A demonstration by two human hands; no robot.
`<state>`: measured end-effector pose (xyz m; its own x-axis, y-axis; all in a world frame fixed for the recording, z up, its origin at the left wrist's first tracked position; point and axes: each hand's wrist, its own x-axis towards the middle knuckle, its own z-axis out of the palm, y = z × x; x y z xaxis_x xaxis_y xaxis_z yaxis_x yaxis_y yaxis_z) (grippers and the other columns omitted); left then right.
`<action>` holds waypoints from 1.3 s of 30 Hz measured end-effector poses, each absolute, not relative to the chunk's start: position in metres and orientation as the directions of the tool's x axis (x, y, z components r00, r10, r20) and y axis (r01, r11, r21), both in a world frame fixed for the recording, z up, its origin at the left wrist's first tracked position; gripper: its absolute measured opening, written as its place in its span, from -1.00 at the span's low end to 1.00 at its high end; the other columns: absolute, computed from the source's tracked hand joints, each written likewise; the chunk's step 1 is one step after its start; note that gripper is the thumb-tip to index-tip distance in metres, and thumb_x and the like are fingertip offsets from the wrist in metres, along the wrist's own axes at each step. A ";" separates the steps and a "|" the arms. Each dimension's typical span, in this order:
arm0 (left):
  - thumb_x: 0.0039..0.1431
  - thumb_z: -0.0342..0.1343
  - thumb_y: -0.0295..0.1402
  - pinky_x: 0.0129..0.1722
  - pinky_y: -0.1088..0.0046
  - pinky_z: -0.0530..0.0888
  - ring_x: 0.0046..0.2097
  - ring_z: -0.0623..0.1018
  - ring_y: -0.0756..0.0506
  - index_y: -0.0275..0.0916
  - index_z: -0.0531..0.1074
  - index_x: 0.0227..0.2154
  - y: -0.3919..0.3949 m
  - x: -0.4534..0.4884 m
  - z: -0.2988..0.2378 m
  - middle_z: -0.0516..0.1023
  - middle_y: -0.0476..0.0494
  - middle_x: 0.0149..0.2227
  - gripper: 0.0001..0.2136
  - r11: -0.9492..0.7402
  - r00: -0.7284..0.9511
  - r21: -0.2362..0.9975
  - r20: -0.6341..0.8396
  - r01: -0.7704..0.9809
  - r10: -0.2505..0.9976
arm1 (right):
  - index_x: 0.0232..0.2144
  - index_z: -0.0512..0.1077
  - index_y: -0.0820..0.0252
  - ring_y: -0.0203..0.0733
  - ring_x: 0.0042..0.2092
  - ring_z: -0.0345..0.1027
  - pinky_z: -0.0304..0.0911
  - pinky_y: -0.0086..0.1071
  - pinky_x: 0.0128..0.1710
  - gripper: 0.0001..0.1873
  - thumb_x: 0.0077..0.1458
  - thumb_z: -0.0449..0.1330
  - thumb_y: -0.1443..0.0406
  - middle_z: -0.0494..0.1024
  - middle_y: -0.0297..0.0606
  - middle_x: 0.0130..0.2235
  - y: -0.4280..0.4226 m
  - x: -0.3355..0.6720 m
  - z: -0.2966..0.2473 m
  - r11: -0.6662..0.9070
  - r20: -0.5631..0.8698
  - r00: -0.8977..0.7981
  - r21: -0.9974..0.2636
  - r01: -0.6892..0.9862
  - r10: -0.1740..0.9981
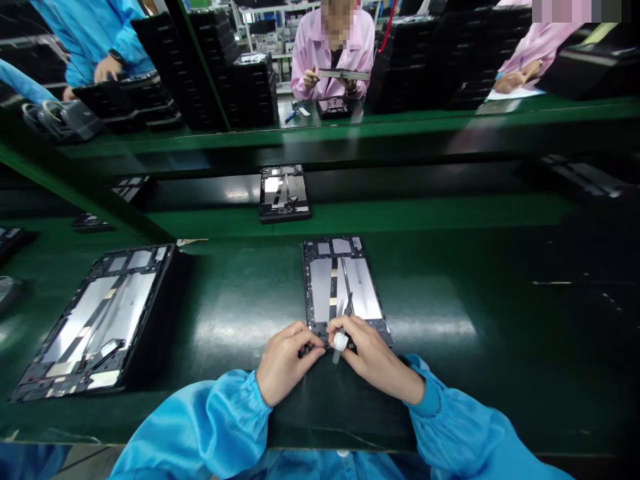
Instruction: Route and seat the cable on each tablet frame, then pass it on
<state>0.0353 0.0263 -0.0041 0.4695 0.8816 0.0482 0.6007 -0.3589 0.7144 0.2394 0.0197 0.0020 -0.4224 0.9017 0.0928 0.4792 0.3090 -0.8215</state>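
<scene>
An open tablet chassis (pixel 343 280) with silver plates and flat cables lies on the green mat in front of me. My left hand (pixel 285 360) rests at its near edge, fingers curled and pressing on the bottom-left corner of the frame. My right hand (pixel 373 357) is closed around a small tool with a white end (pixel 340 343), its tip pointing up onto the near part of the chassis. Both sleeves are bright blue.
A second open tablet chassis (pixel 95 320) lies on a stack at my left. Another (pixel 284 192) sits on the belt beyond. Across the bench a person in pink (pixel 333 50) holds a tablet; black tray stacks (pixel 250 87) stand around.
</scene>
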 end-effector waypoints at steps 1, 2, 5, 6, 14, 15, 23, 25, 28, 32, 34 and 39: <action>0.19 0.22 -0.45 -0.37 0.55 0.37 -0.38 0.46 0.03 -0.17 0.51 -0.35 0.025 0.036 -0.003 0.43 0.04 -0.36 -0.96 -0.377 0.473 0.689 0.056 0.619 0.879 | -0.19 0.31 0.12 -0.09 -0.12 0.35 0.26 -0.27 -0.13 -0.64 0.07 0.05 0.62 0.46 -0.24 -0.20 0.020 0.239 0.002 0.326 0.104 -0.428 -0.810 0.487 0.898; 0.21 0.20 -0.43 -0.37 0.54 0.38 -0.36 0.47 0.02 -0.18 0.50 -0.35 0.024 0.036 -0.002 0.44 0.03 -0.36 -0.96 -0.413 0.485 0.651 0.078 0.637 0.871 | -0.18 0.32 0.13 -0.08 -0.13 0.35 0.27 -0.26 -0.13 -0.64 0.08 0.04 0.62 0.46 -0.23 -0.20 0.019 0.239 0.002 0.345 0.118 -0.433 -0.798 0.495 0.894; 0.33 0.05 -0.40 -0.35 0.48 0.40 -0.30 0.48 -0.04 -0.19 0.49 -0.24 0.017 0.032 -0.001 0.48 -0.03 -0.30 -0.89 -0.606 0.569 0.408 0.221 0.683 0.792 | -0.15 0.32 0.14 -0.06 -0.15 0.34 0.28 -0.25 -0.16 -0.61 0.07 0.03 0.64 0.45 -0.21 -0.21 0.018 0.238 0.001 0.396 0.156 -0.444 -0.757 0.520 0.882; 0.37 -0.02 -0.41 -0.34 0.44 0.41 -0.29 0.48 -0.06 -0.20 0.47 -0.16 0.014 0.030 -0.001 0.50 -0.07 -0.26 -0.83 -0.667 0.612 0.297 0.265 0.683 0.745 | -0.15 0.32 0.14 -0.05 -0.16 0.33 0.28 -0.25 -0.17 -0.60 0.06 0.03 0.64 0.45 -0.21 -0.22 0.018 0.237 0.000 0.405 0.162 -0.445 -0.746 0.528 0.880; 0.41 -0.21 -0.49 -0.23 0.36 0.46 -0.18 0.47 -0.10 -0.27 0.31 0.12 0.011 0.010 -0.004 0.48 -0.20 -0.02 -0.68 -0.790 0.745 0.061 0.295 0.610 0.598 | -0.14 0.32 0.15 -0.05 -0.15 0.35 0.31 -0.25 -0.16 -0.59 0.04 0.05 0.65 0.45 -0.20 -0.22 0.017 0.238 -0.002 0.387 0.153 -0.434 -0.758 0.525 0.888; 0.42 -0.22 -0.48 -0.24 0.36 0.46 -0.17 0.47 -0.10 -0.25 0.31 0.12 0.013 0.009 -0.004 0.48 -0.19 -0.01 -0.67 -0.798 0.755 0.062 0.286 0.600 0.590 | -0.14 0.32 0.14 -0.06 -0.15 0.35 0.31 -0.25 -0.16 -0.60 0.05 0.06 0.64 0.45 -0.21 -0.22 0.017 0.239 -0.002 0.378 0.147 -0.431 -0.767 0.519 0.890; 0.41 -0.24 -0.49 -0.26 0.39 0.47 -0.16 0.46 -0.09 -0.13 0.27 0.17 0.019 0.007 -0.005 0.46 -0.18 -0.03 -0.63 -0.828 0.805 0.010 0.231 0.560 0.547 | -0.13 0.36 0.12 -0.07 -0.15 0.40 0.34 -0.25 -0.18 -0.63 0.09 0.09 0.59 0.50 -0.21 -0.22 0.020 0.238 -0.002 0.339 0.125 -0.411 -0.794 0.505 0.903; 0.40 -0.23 -0.48 -0.27 0.39 0.47 -0.17 0.46 -0.11 -0.12 0.26 0.17 0.017 0.009 -0.005 0.45 -0.19 -0.03 -0.63 -0.817 0.800 0.005 0.199 0.577 0.566 | -0.18 0.39 0.11 -0.07 -0.18 0.42 0.34 -0.25 -0.20 -0.74 0.15 0.11 0.53 0.53 -0.22 -0.25 0.020 0.239 0.001 0.322 0.126 -0.390 -0.808 0.493 0.912; 0.40 -0.21 -0.48 -0.27 0.38 0.47 -0.18 0.47 -0.11 -0.16 0.26 0.17 0.014 0.012 -0.007 0.45 -0.22 -0.03 -0.64 -0.798 0.781 0.012 0.192 0.603 0.594 | -0.31 0.41 0.11 -0.15 -0.32 0.44 0.34 -0.31 -0.30 -0.93 0.25 0.13 0.34 0.55 -0.29 -0.39 0.015 0.246 0.009 0.253 0.120 -0.328 -0.882 0.398 0.937; 0.38 -0.20 -0.52 -0.26 0.35 0.48 -0.18 0.47 -0.12 -0.20 0.25 0.16 0.011 0.014 -0.010 0.43 -0.26 -0.01 -0.64 -0.782 0.764 0.026 0.196 0.623 0.615 | -0.05 0.45 0.11 -0.28 -0.51 0.37 0.35 -0.39 -0.43 -0.73 0.35 0.01 0.20 0.43 -0.38 -0.50 0.000 0.260 0.013 0.113 0.039 -0.280 -0.960 0.255 0.959; 0.38 -0.20 -0.52 -0.25 0.35 0.49 -0.18 0.47 -0.11 -0.19 0.24 0.17 0.010 0.015 -0.010 0.42 -0.26 -0.01 -0.64 -0.775 0.758 0.032 0.185 0.631 0.625 | 0.08 0.43 0.06 -0.34 -0.56 0.34 0.39 -0.40 -0.48 -0.63 0.37 -0.03 0.16 0.43 -0.35 -0.42 -0.005 0.264 0.011 0.037 -0.025 -0.257 -0.972 0.234 0.966; 0.38 -0.22 -0.52 -0.25 0.34 0.50 -0.16 0.47 -0.12 -0.18 0.23 0.18 0.009 0.013 -0.010 0.42 -0.25 0.01 -0.62 -0.774 0.755 0.046 0.192 0.631 0.627 | 0.05 0.48 0.08 -0.32 -0.52 0.43 0.47 -0.42 -0.53 -0.60 0.32 0.04 0.08 0.56 -0.25 -0.31 -0.008 0.259 0.003 -0.108 -0.135 -0.194 -0.984 0.142 0.972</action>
<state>0.0134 0.0089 -0.0097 0.7552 0.6269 0.1916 0.6312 -0.7743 0.0456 0.2587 -0.0076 0.0025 -0.1941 0.9717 -0.1348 0.1421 -0.1081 -0.9839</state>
